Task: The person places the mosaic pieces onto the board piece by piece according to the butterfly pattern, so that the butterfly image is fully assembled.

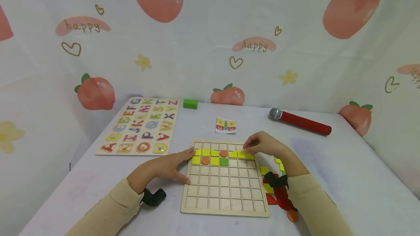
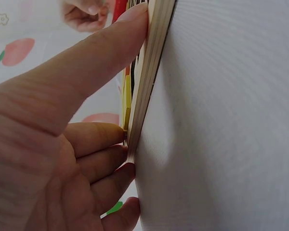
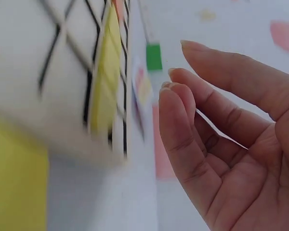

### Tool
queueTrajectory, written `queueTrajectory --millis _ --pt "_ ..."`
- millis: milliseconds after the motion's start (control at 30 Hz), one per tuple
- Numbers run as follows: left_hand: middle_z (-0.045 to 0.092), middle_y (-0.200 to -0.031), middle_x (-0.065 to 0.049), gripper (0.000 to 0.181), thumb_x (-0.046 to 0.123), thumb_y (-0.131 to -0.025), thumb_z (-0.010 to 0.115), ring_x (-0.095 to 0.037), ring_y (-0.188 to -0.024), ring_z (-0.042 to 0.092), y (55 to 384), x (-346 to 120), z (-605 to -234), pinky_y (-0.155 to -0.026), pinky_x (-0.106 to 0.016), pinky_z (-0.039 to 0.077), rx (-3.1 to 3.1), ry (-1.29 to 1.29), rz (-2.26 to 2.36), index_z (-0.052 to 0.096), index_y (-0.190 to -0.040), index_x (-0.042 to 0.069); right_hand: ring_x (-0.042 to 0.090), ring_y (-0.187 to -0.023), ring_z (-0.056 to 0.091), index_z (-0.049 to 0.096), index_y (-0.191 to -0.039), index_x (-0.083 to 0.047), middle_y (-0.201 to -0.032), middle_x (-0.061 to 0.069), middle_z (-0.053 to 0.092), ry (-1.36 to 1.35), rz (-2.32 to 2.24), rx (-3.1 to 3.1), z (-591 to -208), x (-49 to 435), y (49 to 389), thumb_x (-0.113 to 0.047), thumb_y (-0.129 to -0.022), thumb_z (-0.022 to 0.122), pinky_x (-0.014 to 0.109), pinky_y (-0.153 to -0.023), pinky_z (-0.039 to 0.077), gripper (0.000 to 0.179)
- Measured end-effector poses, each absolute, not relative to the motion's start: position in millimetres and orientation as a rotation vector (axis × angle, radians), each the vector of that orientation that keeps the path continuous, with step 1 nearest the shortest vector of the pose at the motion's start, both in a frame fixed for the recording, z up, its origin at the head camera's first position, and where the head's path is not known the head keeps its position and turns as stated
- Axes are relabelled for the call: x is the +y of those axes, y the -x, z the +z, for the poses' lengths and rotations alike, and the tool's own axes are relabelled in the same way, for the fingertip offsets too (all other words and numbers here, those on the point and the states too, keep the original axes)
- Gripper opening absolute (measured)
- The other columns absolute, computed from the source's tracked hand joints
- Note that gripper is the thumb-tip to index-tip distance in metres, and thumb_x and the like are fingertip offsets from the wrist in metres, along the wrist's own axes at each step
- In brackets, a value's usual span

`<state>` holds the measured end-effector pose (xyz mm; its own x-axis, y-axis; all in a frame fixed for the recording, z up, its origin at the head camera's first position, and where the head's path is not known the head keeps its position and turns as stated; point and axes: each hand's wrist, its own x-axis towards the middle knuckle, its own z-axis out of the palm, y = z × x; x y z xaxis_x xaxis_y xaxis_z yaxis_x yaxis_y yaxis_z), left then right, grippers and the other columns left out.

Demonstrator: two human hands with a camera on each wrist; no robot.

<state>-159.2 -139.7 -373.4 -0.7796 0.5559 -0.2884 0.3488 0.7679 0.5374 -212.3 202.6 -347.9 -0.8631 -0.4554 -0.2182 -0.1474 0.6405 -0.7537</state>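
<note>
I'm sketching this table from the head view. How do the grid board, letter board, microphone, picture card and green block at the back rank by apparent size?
Largest to smallest:
1. Grid board
2. Letter board
3. Microphone
4. Picture card
5. Green block
The grid board lies nearer the camera, so real sizes may differ.

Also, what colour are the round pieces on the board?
The round pieces are orange; head view shows them best.

Grid board (image 1: pixel 225 192) wood, smooth, matt; picture card (image 1: pixel 225 125) paper; backdrop (image 1: pixel 197 54) creased cloth
</note>
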Motion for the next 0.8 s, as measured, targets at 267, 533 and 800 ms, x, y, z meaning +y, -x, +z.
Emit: queueTrajectory --millis 267,533,800 --pt "0.013 -0.158 -0.002 0.098 0.044 -0.072 0.076 -0.023 -0.145 0.015 158 -139 -371 -0.116 -0.045 0.021 2.513 -0.684 0.677 0.023 -0.149 0.013 0.018 -0.089 0.062 0.063 -0.113 0.004 -0.105 0.012 0.066 0.339 -1.194 2.54 -346 257 212 -0.021 -0.086 0.066 0.032 -0.084 0.054 0.037" --pt "0.012 -0.158 -0.002 0.098 0.044 -0.073 0.076 -0.022 -0.145 0.015 157 -139 -370 -0.117 -0.044 0.02 2.508 -0.675 0.679 0.023 -0.149 0.013 0.019 -0.093 0.055 0.061 -0.12 -0.001 -0.11 0.013 0.064 0.182 -1.125 2.613 -350 292 209 -0.028 -0.087 0.065 0.037 -0.087 0.048 0.043" --pt "0.013 -0.158 -0.003 0.098 0.044 -0.073 0.076 -0.022 -0.145 0.015 158 -139 -370 -0.117 -0.044 0.021 2.51 -0.683 0.675 0.023 -0.149 0.013 0.017 -0.089 0.055 0.063 -0.118 0.0 -0.114 0.015 0.064 0.126 -1.047 2.6 -360 316 208 -0.026 -0.085 0.067 0.03 -0.081 0.05 0.042"
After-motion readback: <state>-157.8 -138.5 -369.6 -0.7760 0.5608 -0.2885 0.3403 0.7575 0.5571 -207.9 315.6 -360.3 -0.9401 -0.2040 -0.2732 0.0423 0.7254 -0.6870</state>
